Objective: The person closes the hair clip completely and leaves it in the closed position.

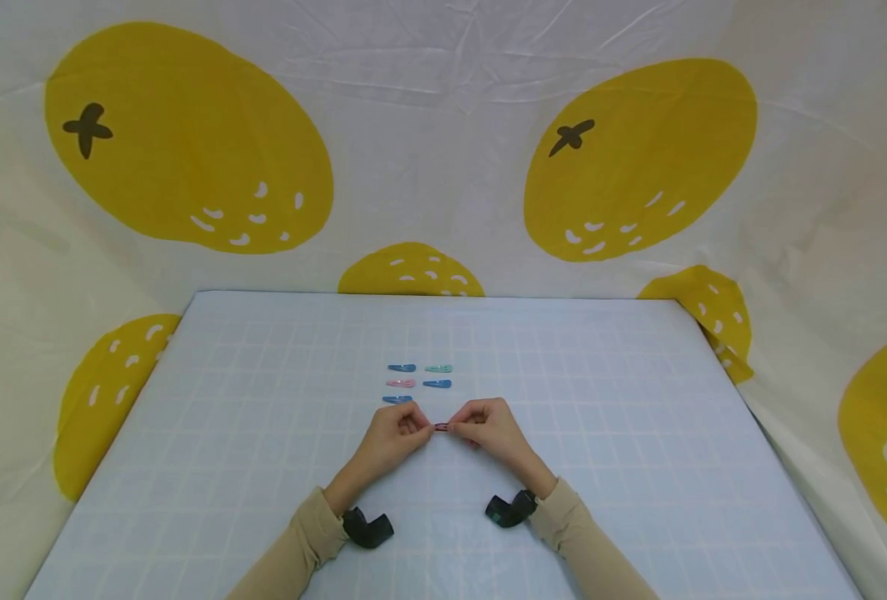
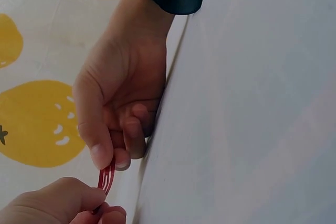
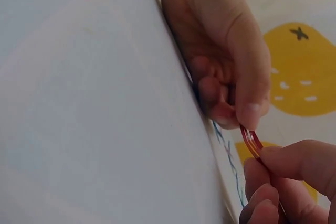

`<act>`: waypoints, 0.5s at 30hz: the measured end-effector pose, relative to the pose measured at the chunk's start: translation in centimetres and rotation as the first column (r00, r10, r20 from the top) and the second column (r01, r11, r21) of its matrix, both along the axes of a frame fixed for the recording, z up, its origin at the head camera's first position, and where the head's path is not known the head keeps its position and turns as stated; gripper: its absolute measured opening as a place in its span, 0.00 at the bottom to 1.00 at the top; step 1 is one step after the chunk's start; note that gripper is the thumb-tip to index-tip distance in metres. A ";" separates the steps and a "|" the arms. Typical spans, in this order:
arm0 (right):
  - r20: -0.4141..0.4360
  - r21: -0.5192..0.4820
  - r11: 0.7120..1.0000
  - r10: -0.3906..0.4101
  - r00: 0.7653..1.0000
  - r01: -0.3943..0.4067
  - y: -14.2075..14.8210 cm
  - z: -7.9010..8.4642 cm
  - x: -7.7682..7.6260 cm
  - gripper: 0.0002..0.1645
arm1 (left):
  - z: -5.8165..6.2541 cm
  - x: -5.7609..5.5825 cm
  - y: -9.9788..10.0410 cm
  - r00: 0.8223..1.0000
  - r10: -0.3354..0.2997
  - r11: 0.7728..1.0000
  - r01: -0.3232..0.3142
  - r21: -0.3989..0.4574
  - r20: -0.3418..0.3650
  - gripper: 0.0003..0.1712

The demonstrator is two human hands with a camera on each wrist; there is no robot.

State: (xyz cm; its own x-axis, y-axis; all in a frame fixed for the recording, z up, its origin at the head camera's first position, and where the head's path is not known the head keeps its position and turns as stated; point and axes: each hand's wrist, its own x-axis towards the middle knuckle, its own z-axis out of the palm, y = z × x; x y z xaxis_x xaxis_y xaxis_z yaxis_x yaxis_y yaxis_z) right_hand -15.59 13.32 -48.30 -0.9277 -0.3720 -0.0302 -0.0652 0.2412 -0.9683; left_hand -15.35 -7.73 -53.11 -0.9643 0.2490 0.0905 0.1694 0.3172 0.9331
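Observation:
A small dark red snap hair clip is stretched between the two hands above the table. My left hand pinches its left end between thumb and finger, while my right hand pinches the other end. In the left wrist view, the red hair clip shows slits along its middle and a slight curve. The right wrist view shows the red clip bowed between the fingertips. Both its ends are hidden by fingers.
Beyond the hands lie several hair clips in two columns: a blue clip, a green clip, a pink clip, another blue clip and a third blue one beside the left hand. A pale checked cloth covers the table.

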 end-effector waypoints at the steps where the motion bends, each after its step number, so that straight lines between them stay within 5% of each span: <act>1: 0.003 -0.004 1.000 0.000 1.000 0.000 0.0 -0.1 0.0 0.05 | 0.0 0.0 0.0 1.000 0.001 1.000 -0.001 0.003 -0.002 0.08; 15: -0.011 -0.075 0.997 -0.029 1.000 0.028 0.4 -3.9 -1.3 0.07 | -0.3 0.0 0.0 0.999 0.019 0.998 -0.017 0.053 -0.038 0.04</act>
